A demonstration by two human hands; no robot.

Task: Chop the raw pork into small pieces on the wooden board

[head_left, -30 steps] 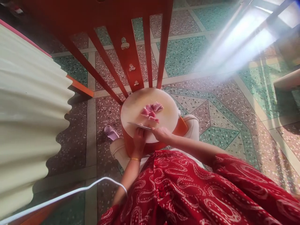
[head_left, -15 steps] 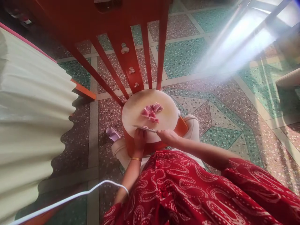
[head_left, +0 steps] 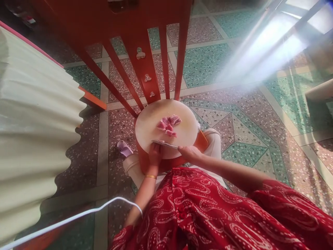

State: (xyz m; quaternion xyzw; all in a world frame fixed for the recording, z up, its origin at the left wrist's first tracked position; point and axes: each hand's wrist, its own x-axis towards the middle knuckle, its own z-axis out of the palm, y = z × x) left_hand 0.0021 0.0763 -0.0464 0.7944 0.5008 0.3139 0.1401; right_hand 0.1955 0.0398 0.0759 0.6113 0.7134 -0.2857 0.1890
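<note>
My right hand [head_left: 190, 153] is closed around the handle of a knife [head_left: 165, 143], whose blade points left over the near part of a round pale cutting board [head_left: 144, 122]. Close under the blade's left end, my left hand [head_left: 155, 155] has its fingers bent together at the board's near edge. They press on a small piece of meat, mostly hidden by the blade and fingers. Several cut pieces of pink raw meat [head_left: 169, 122] lie in a loose pile at the middle of the board, just beyond the knife.
The board rests on the seat of a red-brown chair [head_left: 140, 74], its slatted back rising on the far side. A cream pleated cloth [head_left: 33, 132] hangs at left. A white cable [head_left: 85, 215] crosses the lower left. One purple shoe [head_left: 125, 148] shows on the patterned floor.
The knife and my right hand have shifted slightly to the right, drawing the blade across. My left hand stays nearly in place, and the meat pile has not moved on the board.
</note>
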